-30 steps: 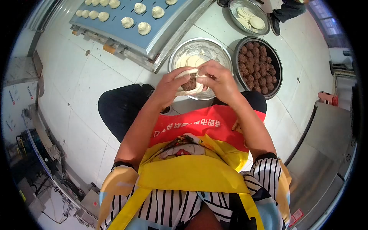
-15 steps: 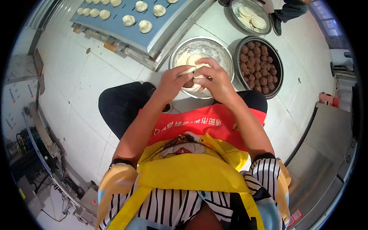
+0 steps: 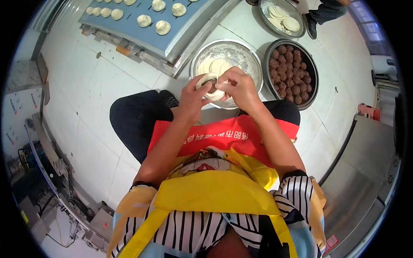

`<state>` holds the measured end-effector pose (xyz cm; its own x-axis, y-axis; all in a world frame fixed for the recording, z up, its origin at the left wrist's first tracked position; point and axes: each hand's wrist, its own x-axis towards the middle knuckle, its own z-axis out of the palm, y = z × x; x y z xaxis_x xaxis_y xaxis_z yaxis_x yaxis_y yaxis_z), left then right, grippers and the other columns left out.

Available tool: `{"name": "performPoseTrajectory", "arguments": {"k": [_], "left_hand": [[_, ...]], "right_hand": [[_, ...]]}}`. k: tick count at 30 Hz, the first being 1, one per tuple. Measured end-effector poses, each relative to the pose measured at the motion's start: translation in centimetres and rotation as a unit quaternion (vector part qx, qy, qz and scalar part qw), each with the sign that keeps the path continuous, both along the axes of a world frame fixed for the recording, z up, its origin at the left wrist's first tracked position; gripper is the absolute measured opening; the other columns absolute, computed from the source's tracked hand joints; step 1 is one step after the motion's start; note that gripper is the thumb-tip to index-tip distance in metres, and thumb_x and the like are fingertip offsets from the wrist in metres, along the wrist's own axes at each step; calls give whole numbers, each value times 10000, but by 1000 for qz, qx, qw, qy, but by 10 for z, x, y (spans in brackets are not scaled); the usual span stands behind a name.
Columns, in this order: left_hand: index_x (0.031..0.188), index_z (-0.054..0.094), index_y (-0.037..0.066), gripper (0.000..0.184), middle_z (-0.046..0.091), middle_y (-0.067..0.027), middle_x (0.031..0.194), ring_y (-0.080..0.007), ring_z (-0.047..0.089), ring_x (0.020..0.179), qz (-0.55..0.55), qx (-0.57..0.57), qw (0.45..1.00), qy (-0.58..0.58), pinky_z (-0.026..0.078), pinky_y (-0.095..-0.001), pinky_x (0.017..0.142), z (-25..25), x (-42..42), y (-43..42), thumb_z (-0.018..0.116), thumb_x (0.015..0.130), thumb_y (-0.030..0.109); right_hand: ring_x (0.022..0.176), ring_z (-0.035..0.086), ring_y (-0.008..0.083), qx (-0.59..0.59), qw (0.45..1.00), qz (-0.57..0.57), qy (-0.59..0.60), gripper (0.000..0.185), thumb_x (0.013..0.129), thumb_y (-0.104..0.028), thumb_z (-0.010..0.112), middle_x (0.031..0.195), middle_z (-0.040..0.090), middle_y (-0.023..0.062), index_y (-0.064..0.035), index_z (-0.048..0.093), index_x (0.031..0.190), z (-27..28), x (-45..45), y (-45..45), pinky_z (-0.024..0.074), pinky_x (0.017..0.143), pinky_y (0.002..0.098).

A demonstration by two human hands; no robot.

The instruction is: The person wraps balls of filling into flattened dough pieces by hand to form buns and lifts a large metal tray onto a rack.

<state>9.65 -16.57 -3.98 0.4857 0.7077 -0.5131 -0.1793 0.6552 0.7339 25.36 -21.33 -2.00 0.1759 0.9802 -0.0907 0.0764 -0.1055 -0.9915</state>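
Observation:
Above the near rim of a metal bowl (image 3: pixel 251 53), both hands hold a round dough wrapper (image 3: pixel 214 96) with a dark brown filling ball (image 3: pixel 212 86) at its middle. My left hand (image 3: pixel 193 95) cups the wrapper from the left, its thumb pressing on the filling. My right hand (image 3: pixel 241 88) pinches the wrapper's right edge between thumb and fingers. The wrapper's rim stands up around the filling, which shows through the open top. Flat dough rounds (image 3: pixel 211 65) lie overlapped in the bowl behind the hands.
A dark round pan (image 3: pixel 317 81) full of brown filling balls stands right of the bowl. Behind it is another metal bowl (image 3: pixel 263 19) with dough rounds, near a person's leg (image 3: pixel 323 15). A blue conveyor (image 3: pixel 129 32) at upper left carries several filled buns (image 3: pixel 163 27).
The wrapper has tilted so its open top and the filling now face me more. My left hand has turned and moved slightly left; the right hand's fingers have shifted along the edge.

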Motion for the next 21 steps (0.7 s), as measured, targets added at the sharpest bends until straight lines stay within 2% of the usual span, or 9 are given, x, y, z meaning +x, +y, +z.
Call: {"name": "performPoseTrajectory", "arguments": {"k": [2, 5, 8, 11, 14, 17, 21], "left_hand": [[1202, 519, 31, 329, 602, -81, 1033, -171, 612, 941, -12, 7, 1000, 8, 558, -357, 810, 7, -1, 3, 589, 898, 132], [1217, 516, 26, 338, 598, -84, 1036, -161, 604, 947, -94, 24, 994, 43, 557, -326, 783, 14, -5, 11, 579, 906, 145], [1215, 533, 38, 330, 607, -76, 1012, -162, 614, 917, -60, 56, 992, 95, 556, -311, 763, 11, -1, 7, 576, 911, 158], [1228, 549, 56, 335, 627, -76, 979, -152, 622, 877, -55, 84, 989, 110, 540, -286, 750, -11, -3, 8, 576, 909, 156], [1239, 554, 51, 349, 646, -70, 940, -128, 619, 830, -94, 175, 966, 166, 513, -259, 701, -6, -4, 7, 562, 907, 157], [1247, 547, 30, 366, 652, -68, 928, -108, 602, 801, -192, 257, 915, 244, 481, -247, 646, 3, -12, 15, 535, 907, 166], [1244, 553, 39, 379, 650, -50, 907, -106, 579, 752, -240, 271, 900, 244, 466, -257, 618, 1, -15, 23, 525, 904, 204]], "right_hand": [[619, 570, 130, 36, 999, 3, -16, 82, 791, -13, 677, 788, 521, 71, 43, 618, 804, 1, 0, 1, 491, 452, 248], [622, 579, 173, -2, 998, 29, -59, 102, 784, -48, 692, 789, 539, 97, 23, 626, 815, 2, 2, 2, 481, 478, 276], [611, 585, 219, 21, 985, -3, -170, 136, 774, -93, 709, 775, 541, 120, 12, 630, 813, -8, 0, 3, 467, 511, 314], [602, 581, 241, 42, 991, -25, -126, 155, 776, -124, 712, 758, 539, 126, 5, 634, 810, -9, -5, 6, 458, 530, 342], [602, 581, 237, 4, 987, 43, -155, 151, 777, -116, 711, 786, 552, 127, 5, 646, 840, -13, -4, 4, 462, 529, 334], [586, 578, 226, -22, 997, 42, -66, 125, 782, -90, 702, 808, 558, 116, 1, 648, 849, -4, -9, 0, 456, 518, 319], [559, 577, 197, 78, 988, 53, -119, 94, 788, -56, 690, 828, 548, 103, 9, 636, 828, -2, -10, -2, 456, 504, 303]]}}
